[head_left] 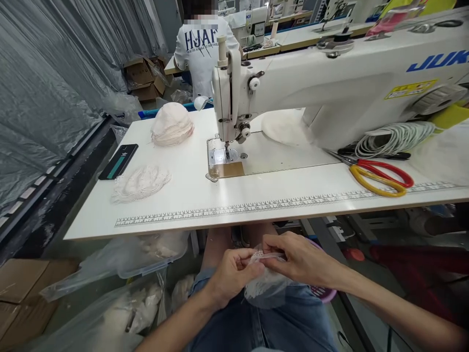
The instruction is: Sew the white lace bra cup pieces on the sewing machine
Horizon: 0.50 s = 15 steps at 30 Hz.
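Over my lap I hold a sheer white lace piece (266, 288), its gathered edge pinched between both hands. My left hand (234, 274) is closed on the edge from the left, thumb and fingers pressed together. From the right, my right hand (298, 256) grips the same edge with thumb and forefinger. The lower part of the lace hangs loose against my jean shorts. Above, on the table (186, 195), a similar flat lace piece (142, 183) lies at the left, and a stack of pale pink cup-shaped fabric pieces (172, 124) sits behind it.
A sewing machine (293, 80) stands on the table with its needle over the plate. Red-and-yellow-handled scissors (381, 177), a coil of pale cord (397, 137) and a phone (118, 161) lie there too. Plastic bags and a cardboard box (29, 288) are below left. A person (205, 54) sits ahead.
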### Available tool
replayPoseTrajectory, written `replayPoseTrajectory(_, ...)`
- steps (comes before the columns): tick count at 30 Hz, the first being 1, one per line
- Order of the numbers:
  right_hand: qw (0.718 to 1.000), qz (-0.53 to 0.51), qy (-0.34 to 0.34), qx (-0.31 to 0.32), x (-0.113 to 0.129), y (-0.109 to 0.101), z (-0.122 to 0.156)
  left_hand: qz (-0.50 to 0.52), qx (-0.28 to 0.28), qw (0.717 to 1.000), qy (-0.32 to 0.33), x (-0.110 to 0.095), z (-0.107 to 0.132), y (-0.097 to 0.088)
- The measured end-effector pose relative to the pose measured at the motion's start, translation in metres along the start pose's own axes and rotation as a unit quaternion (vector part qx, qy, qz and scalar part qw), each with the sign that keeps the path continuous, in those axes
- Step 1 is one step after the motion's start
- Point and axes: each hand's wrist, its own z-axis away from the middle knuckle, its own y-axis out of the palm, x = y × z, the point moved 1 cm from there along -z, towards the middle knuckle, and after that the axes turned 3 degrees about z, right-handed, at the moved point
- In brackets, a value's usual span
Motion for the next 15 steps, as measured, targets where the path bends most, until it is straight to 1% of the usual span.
replayPoseTrajectory(4,0.999,-0.008,-0.033,0.040,-0.006,0.006,-0.008,0.006,-0.024,0.999,-0.030,0.003,-0.001,-0.005)
replayPoseTrajectory(6,0.998,-0.003,-0.038,0.058,-0.008,0.009,-0.012,0.008,-0.034,0.998,-0.045,0.005,-0.001,-0.008)
replayPoseTrajectory(9,0.997,-0.005,-0.040,0.068,-0.010,0.010,-0.018,0.007,-0.049,0.997,-0.056,0.007,0.002,-0.016)
replayPoseTrajectory(11,0.995,-0.052,-0.053,0.073,-0.011,0.010,-0.021,0.010,-0.059,0.996,-0.060,0.006,0.006,-0.022)
replayPoseTrajectory(15,0.979,-0.166,-0.083,0.088,-0.013,0.010,-0.022,0.007,-0.064,0.995,-0.079,0.004,0.013,-0.033)
